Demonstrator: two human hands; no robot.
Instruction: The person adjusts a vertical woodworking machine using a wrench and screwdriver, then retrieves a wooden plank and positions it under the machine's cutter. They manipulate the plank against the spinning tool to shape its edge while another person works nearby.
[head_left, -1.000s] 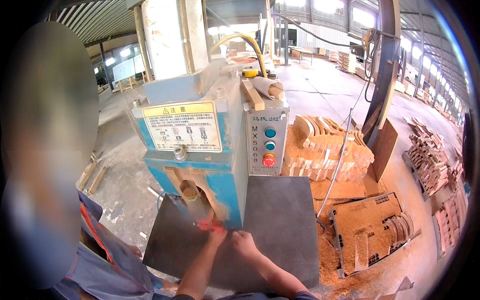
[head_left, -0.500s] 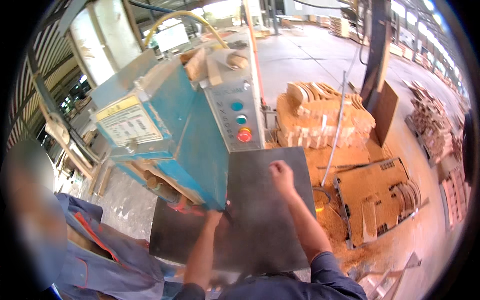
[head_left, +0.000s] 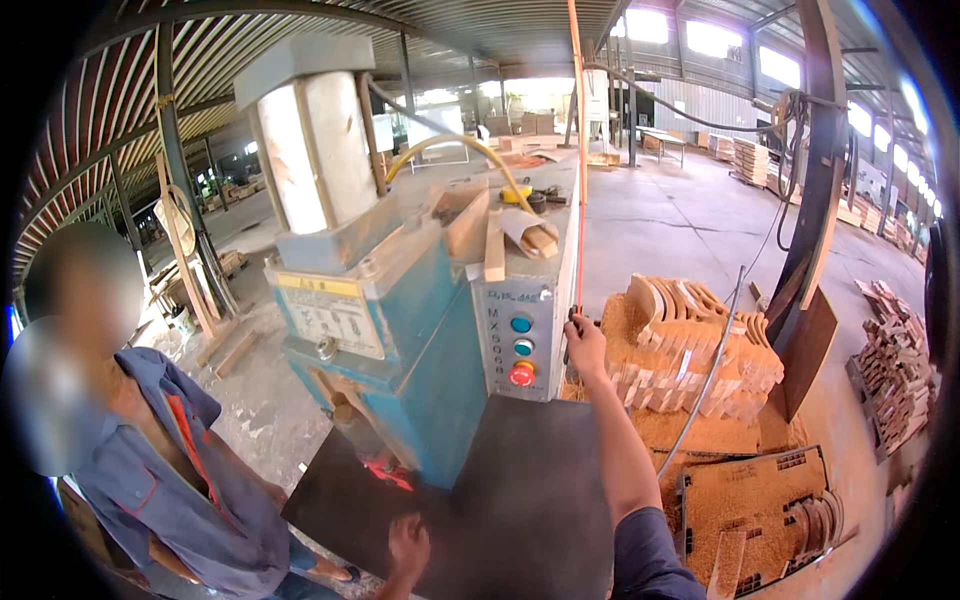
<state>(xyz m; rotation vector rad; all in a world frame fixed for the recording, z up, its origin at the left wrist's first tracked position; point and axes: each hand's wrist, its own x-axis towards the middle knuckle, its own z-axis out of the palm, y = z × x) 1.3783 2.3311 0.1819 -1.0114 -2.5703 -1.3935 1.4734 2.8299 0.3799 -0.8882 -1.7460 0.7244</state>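
Grey metal backs the panel (head_left: 546, 345), taken here as the clock's centre, and the right hand (head_left: 587, 347) is now just beside its edge at three o'clock. Half a second ago that hand hovered over the black table (head_left: 530, 480), which spreads toward six o'clock. Its fingers are bent in close at a small dark piece (head_left: 576, 313), just past the panel's upper right edge; whether they grip it or merely touch it, I cannot tell.

The left hand (head_left: 408, 545) has come away from the red part (head_left: 388, 474) under the blue press (head_left: 430, 310) and is at seven o'clock, over the table's near side. It is half open with loosely curled fingers, and nothing shows in it. The view has swung too, so the white cylinder (head_left: 318, 155) shows up to its cap at ten o'clock.

Blur softens the left hand, and the lower edge cuts off its forearm. The red part is smeared, its underside hard to make out. Over at eight o'clock, a co-worker (head_left: 205, 500) stands with the face blurred out. The right forearm covers the near left corner of the wood stack (head_left: 690, 370), at three o'clock beyond the hand.
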